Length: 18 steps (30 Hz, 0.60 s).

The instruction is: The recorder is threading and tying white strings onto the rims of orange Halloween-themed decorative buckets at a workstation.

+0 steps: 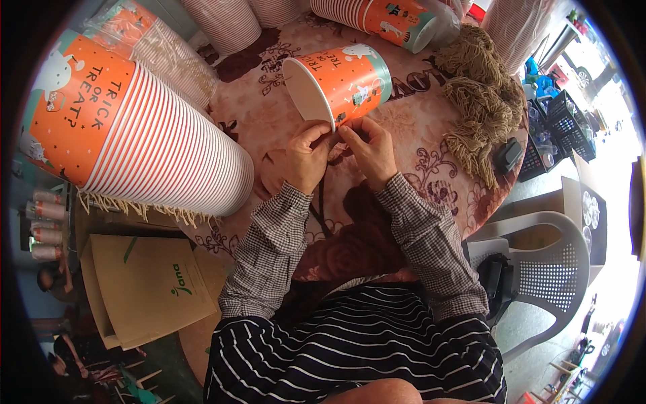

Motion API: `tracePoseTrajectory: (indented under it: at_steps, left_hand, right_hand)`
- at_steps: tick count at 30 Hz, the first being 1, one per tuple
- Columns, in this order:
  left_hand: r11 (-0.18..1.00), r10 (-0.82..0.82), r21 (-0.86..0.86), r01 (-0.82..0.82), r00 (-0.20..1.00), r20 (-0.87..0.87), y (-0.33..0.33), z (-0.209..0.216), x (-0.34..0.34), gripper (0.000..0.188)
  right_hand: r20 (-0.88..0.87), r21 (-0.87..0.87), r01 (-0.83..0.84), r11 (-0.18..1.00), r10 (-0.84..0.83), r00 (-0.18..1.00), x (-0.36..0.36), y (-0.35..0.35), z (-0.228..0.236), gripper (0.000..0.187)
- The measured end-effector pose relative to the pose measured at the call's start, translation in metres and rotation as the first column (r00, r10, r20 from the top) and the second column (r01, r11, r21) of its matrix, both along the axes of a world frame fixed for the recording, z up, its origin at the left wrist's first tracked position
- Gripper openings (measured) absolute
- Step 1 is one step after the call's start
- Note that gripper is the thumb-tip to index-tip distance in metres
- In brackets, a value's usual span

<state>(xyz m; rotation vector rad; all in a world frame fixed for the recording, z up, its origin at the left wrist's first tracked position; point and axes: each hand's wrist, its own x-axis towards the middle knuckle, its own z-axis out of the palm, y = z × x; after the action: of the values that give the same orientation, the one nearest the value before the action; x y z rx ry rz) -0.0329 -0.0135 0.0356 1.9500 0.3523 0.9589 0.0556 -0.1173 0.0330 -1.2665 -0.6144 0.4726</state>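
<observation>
An orange and teal printed paper bucket (pixel 346 77) lies on its side on the patterned tablecloth, its open white mouth facing left. My left hand (pixel 309 155) is closed at the near edge of the rim, thumb and fingers pinched on it. Right beside it, my right hand (pixel 370 149) pinches the same stretch of rim from the printed side. The fingertips of both hands almost meet, and anything small between them is hidden. To the left leans a long nested stack of matching paper buckets (pixel 161 135), its white rims toward me.
Bagged stacks of buckets (pixel 222 23) and another printed stack (pixel 377 20) line the table's (pixel 262 111) far side. Beige fringe or cords (pixel 474 101) and a small black object (pixel 507 156) lie right. A cardboard box (pixel 151 286) stands lower left, a grey plastic chair (pixel 548 269) right.
</observation>
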Motion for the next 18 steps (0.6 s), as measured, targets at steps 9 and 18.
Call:
tracePoseTrajectory:
  at_steps: [9,18]
  left_hand:
    - [0.992,-0.006,-0.126,-0.002,0.998,-0.06,0.009,-0.011,0.0,0.018]
    - [0.997,-0.077,0.027,0.077,0.997,0.001,0.003,0.004,0.0,0.018]
  right_hand:
    - [-0.102,0.05,-0.099,0.994,0.104,0.989,0.002,-0.002,0.004,0.015]
    - [-0.089,0.019,-0.11,0.994,0.111,0.99,0.001,-0.003,0.008,0.015]
